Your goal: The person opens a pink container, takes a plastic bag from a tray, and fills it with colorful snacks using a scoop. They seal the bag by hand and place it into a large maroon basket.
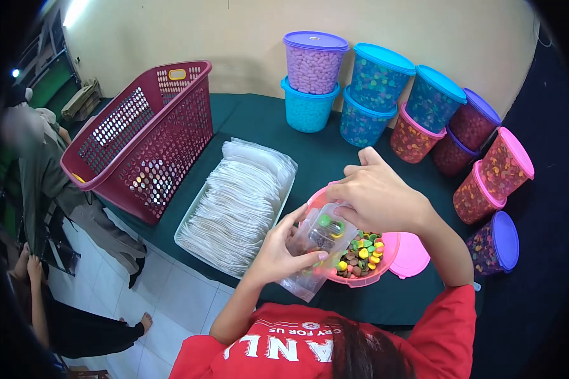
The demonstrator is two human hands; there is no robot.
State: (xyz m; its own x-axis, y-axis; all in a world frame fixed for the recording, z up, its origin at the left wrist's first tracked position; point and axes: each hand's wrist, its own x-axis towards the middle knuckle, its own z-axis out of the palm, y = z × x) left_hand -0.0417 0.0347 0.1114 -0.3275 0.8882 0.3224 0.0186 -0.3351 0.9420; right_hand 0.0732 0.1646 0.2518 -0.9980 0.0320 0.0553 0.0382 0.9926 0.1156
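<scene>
My left hand (283,251) is wrapped round a clear plastic pouch (303,284), held tilted, with some coloured sweets showing through its side. My right hand (382,194) is closed on a small see-through cup (336,228), tipped at the mouth of the pouch. Green, yellow and dark pieces show inside the cup; the fingers partly hide its rim. Right below both hands stands an open pink tub (385,265) holding button-shaped sweets (360,258) in brown, yellow, green and pink. Its pink lid (414,256) lies beside it on the right.
A white tray (184,235) packed with flat clear pouches (234,202) lies to the left, beside a maroon basket (177,145). Stacked lidded tubs (373,82) line the back and right of the green-covered table (240,114). Other people (63,170) are at the far left.
</scene>
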